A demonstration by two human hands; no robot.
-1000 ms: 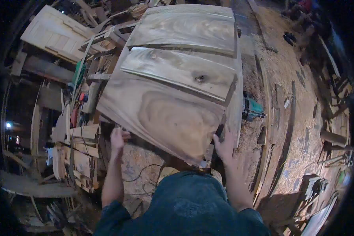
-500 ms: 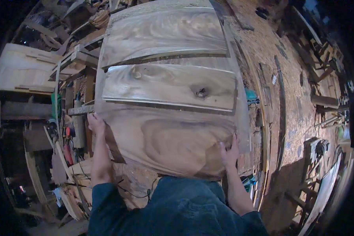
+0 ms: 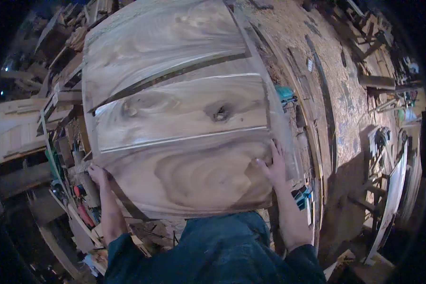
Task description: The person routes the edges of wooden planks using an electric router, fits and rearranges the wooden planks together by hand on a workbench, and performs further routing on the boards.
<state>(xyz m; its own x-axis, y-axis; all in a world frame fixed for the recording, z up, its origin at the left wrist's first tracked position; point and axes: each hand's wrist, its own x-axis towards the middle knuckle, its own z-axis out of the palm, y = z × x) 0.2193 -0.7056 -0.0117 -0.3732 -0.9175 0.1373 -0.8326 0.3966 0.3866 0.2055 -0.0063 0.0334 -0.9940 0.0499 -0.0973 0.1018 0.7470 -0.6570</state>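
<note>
A wide wooden board [image 3: 208, 175] with swirling dark grain lies nearest my body, and I hold it by its two ends. My left hand [image 3: 98, 175] is closed around its left end, the fingers partly hidden. On the right end, my right hand [image 3: 273, 169] grips with thumb on top and fingers along the edge. Directly beyond lies a middle board [image 3: 170, 113] with a dark knot [image 3: 219, 113] and a pale front edge. A far board [image 3: 161, 47] with a curved front edge lies past it, a wedge-shaped gap between them.
Wood scraps and tools, including a red-handled one [image 3: 85, 215], crowd the left side. A teal power tool [image 3: 285, 93] sits right of the boards. Long strips [image 3: 312, 146] run along the sawdust-covered floor [image 3: 355, 118]. A pale plank [image 3: 390, 203] leans at the far right.
My view has turned, so the boards appear farther left and tilted, their left ends lower. Both hands stay on the near board's ends; my right hand sits slightly higher in view.
</note>
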